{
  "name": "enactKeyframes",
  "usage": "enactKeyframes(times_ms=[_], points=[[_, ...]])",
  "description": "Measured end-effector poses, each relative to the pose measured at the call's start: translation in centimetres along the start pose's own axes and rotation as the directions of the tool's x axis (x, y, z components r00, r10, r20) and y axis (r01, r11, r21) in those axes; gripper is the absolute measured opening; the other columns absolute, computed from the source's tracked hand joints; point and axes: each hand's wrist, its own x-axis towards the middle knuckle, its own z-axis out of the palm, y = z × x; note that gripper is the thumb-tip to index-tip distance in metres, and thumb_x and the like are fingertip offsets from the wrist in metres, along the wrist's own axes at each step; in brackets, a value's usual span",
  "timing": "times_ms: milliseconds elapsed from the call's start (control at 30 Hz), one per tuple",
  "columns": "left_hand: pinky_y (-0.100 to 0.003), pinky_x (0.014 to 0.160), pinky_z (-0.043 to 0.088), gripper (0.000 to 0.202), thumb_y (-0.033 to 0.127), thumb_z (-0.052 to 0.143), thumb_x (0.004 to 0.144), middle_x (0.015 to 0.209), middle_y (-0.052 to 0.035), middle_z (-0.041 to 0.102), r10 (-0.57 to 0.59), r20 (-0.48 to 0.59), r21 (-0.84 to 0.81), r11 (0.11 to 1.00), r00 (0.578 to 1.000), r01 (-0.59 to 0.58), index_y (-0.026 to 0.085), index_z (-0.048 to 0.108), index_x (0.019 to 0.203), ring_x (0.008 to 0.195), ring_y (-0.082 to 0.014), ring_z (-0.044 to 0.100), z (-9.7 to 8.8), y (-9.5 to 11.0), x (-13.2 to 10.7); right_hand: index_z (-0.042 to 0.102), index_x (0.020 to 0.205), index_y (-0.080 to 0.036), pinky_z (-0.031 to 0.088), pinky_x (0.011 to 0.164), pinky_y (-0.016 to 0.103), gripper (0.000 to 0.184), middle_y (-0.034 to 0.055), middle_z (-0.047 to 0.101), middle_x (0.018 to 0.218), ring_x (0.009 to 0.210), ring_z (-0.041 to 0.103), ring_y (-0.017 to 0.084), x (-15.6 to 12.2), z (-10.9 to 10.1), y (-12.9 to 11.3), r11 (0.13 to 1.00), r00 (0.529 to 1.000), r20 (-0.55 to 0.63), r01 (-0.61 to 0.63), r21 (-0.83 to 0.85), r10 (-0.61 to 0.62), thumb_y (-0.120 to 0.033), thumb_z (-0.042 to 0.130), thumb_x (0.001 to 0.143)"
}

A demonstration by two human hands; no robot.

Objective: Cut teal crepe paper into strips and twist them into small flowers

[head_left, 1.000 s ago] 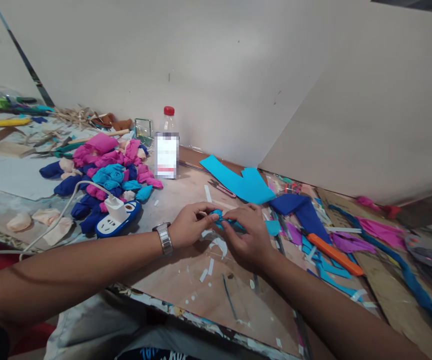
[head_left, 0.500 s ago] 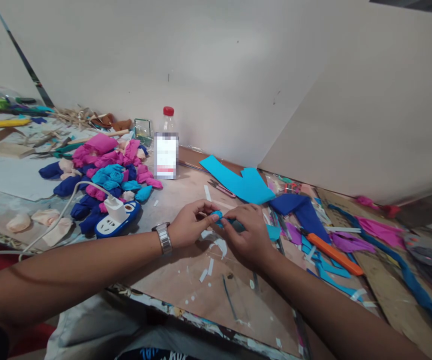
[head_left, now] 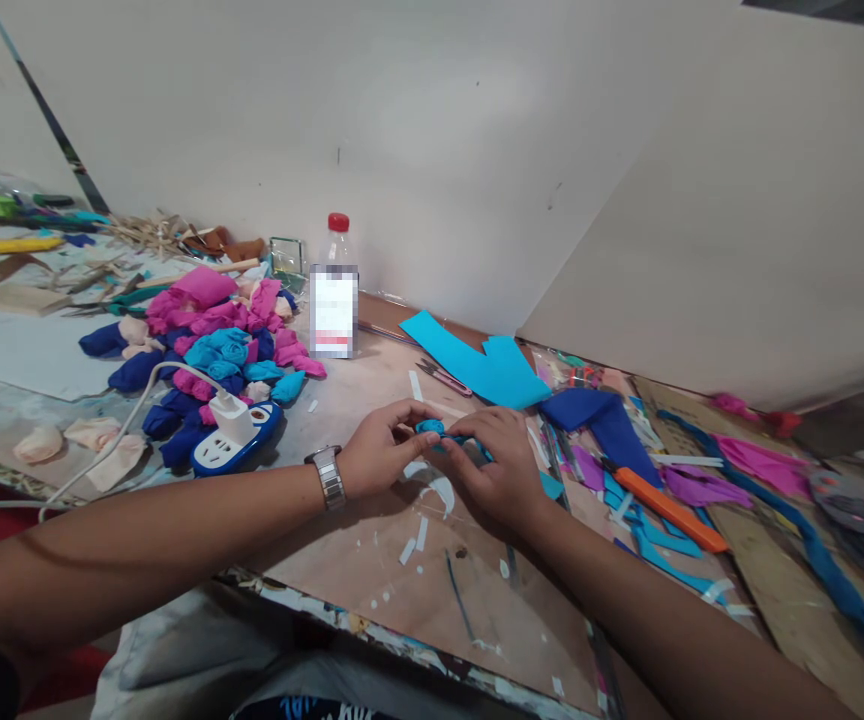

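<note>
Between my two hands is a small blue crepe paper flower (head_left: pixel 429 427), partly rolled, held just above the table. My left hand (head_left: pixel 383 448), with a metal watch at the wrist, pinches the rolled end between thumb and fingers. My right hand (head_left: pixel 498 465) pinches the strip running off the same flower; a blue tail of it shows behind the fingers. Beyond the hands lie a bright blue paper sheet (head_left: pixel 503 372) and pink thread snips (head_left: pixel 444 377). To the left is a heap of rolled paper flowers (head_left: pixel 218 350) in pink, light blue, dark blue and peach.
A blue and white power strip (head_left: pixel 214 455) with a plugged white charger (head_left: pixel 231 420) sits left of my hands. A phone (head_left: pixel 333 312) leans against a red-capped bottle (head_left: pixel 338 235). At right lie an orange utility knife (head_left: pixel 670 508) and paper scraps.
The blue flower has turned a little between my fingers, and the strip's tail at my right hand has shifted. Both hands stay in nearly the same place.
</note>
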Motion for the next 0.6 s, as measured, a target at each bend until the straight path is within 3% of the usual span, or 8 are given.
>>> enactKeyframes(times_ms=[133,367,600], points=[[-0.031,0.074,0.055,0.038,0.051,0.078,0.086,0.104,-0.0085,0.075,0.022,-0.020,-0.026,0.999,1.000,-0.022,0.019,0.073,0.106,0.080,-0.0164,0.067,-0.04,0.01,0.04,0.069,0.096,-0.025,0.042,0.089,0.045,0.011,0.0042,0.078,0.093,0.093,0.067,0.025,0.08,-0.10,-0.31,1.000,1.000,-0.019,0.006,0.011,-0.006,-0.033,0.063,0.100],[-0.037,0.078,0.059,0.044,0.054,0.078,0.086,0.102,-0.0114,0.076,0.014,-0.021,-0.033,0.999,1.000,-0.014,0.017,0.075,0.110,0.087,-0.0213,0.070,0.01,-0.24,0.11,0.067,0.093,-0.024,0.042,0.087,0.044,0.007,0.0029,0.077,0.090,0.090,0.067,0.024,0.16,-0.03,-0.17,0.999,0.999,-0.020,0.039,0.005,-0.039,-0.028,0.064,0.099],[-0.033,0.074,0.058,0.047,0.052,0.080,0.085,0.100,-0.0091,0.073,-0.006,-0.022,-0.067,0.998,1.000,0.004,0.017,0.071,0.115,0.078,-0.0161,0.067,0.05,-0.37,0.14,0.067,0.091,-0.024,0.040,0.087,0.043,0.010,0.0030,0.076,0.088,0.088,0.066,0.024,0.20,-0.03,-0.12,0.999,0.999,-0.012,0.039,0.009,-0.039,-0.029,0.065,0.099]])
